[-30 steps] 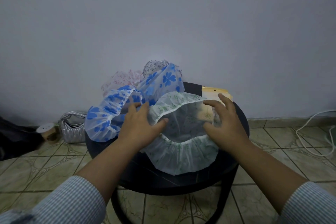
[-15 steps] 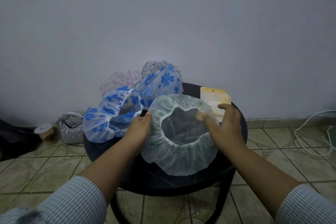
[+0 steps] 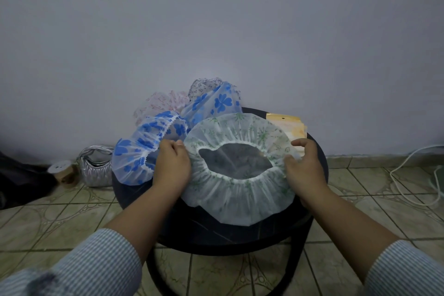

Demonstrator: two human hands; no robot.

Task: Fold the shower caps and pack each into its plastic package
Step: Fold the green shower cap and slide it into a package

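Green-print shower cap (image 3: 240, 190) spread flat, opening up, over middle and near-right part of round black table (image 3: 216, 235), elastic rim ringing a dark oval gap, near edge draping toward table's front rim. Left hand (image 3: 171, 168) at cap's left edge, knuckles up, fingers curled under, pinching the ruffle near its far-left side. Right hand (image 3: 304, 170) at cap's right edge, thumb and fingers bent round the ruffle, gripping it; index finger arched over the far side. Hands well apart, one each side of the cap, stretching it wide. Both forearms reaching in from the near side, striped blue-white sleeves (image 3: 96, 269) at bottom corners. Blue-flower shower cap (image 3: 141, 154) at table's left edge, overhanging it, just beside left hand. Second blue-flower cap (image 3: 216, 103) at far edge, bunched upright; pinkish-print cap (image 3: 161, 103) and dark-print cap (image 3: 204, 84) behind, against the wall. Stack of yellow-orange plastic packages (image 3: 292, 124) at far-right edge, partly under the green cap's rim. On tiled floor left of table: silver quilted bag (image 3: 96, 166) and a tape roll (image 3: 62, 172). White cable (image 3: 408, 175) on floor at right.
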